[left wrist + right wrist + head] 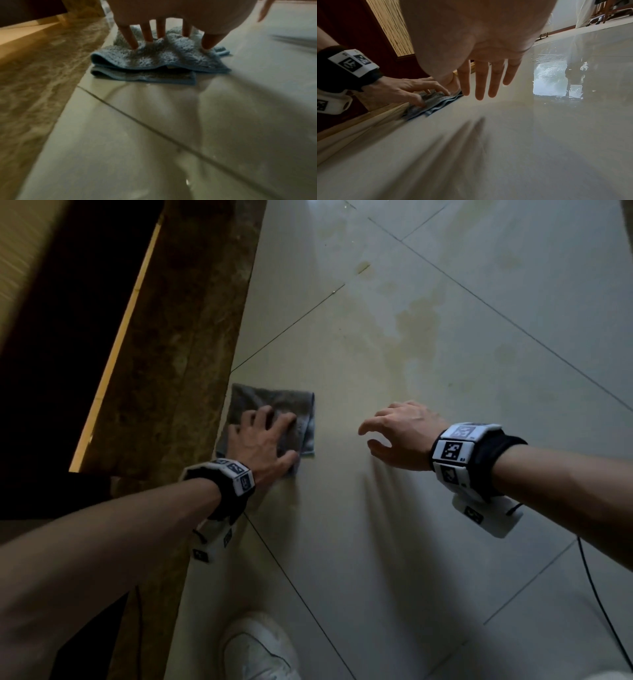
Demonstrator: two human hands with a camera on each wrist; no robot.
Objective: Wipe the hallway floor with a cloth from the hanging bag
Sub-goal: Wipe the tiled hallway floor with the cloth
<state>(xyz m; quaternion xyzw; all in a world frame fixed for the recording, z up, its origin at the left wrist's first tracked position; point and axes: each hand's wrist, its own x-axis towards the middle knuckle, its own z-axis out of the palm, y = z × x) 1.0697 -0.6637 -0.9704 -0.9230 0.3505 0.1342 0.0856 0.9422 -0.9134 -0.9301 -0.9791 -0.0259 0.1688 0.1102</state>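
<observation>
The left hand [261, 444] covers much of the folded cloth [294, 405]. A white shoe [255, 648] is cut off by the bottom edge. The left wrist view is blurred.

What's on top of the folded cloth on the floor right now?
The left hand presses down on the cloth with spread fingertips. Nothing else sits on it. The patch of tile floor beneath the cloth is covered, so its state cannot be seen.

We find no word, brand or number that we can read. The white wristbands [459, 453] carry only black-and-white square marker patterns, and tiny characters beside one marker are too small for us to make out.
</observation>
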